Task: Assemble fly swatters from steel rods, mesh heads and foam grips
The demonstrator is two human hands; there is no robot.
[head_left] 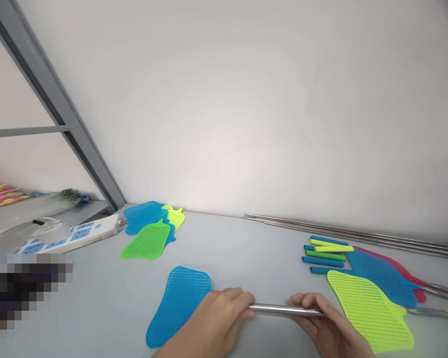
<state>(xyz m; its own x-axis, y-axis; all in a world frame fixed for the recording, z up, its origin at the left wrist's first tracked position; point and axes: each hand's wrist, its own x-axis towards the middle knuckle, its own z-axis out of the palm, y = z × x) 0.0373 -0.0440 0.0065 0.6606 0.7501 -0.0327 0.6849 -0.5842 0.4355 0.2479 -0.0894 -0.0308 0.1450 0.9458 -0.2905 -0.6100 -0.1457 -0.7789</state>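
Note:
My left hand (224, 313) is closed over the right side of a blue plastic fly swatter head (182, 303), hiding its neck. A shiny metal rod (272, 309) runs level from between those fingers to my right hand (326, 320). There the fingers and thumb are curled around the rod's other part. My left hand covers the spot where rod and blue head meet, so I cannot tell whether they are joined. Right beside my right hand lies a yellow-green fly swatter (373, 313) with a metal rod fitted in its neck.
Blue and red swatters (381, 273) lie at the right, beside several short coloured tubes (324, 256). Long metal rods (339, 232) rest along the wall. Loose swatter heads (149, 238) overlap at the back left, near a power strip (78, 236). A grey post (70, 119) rises at the left.

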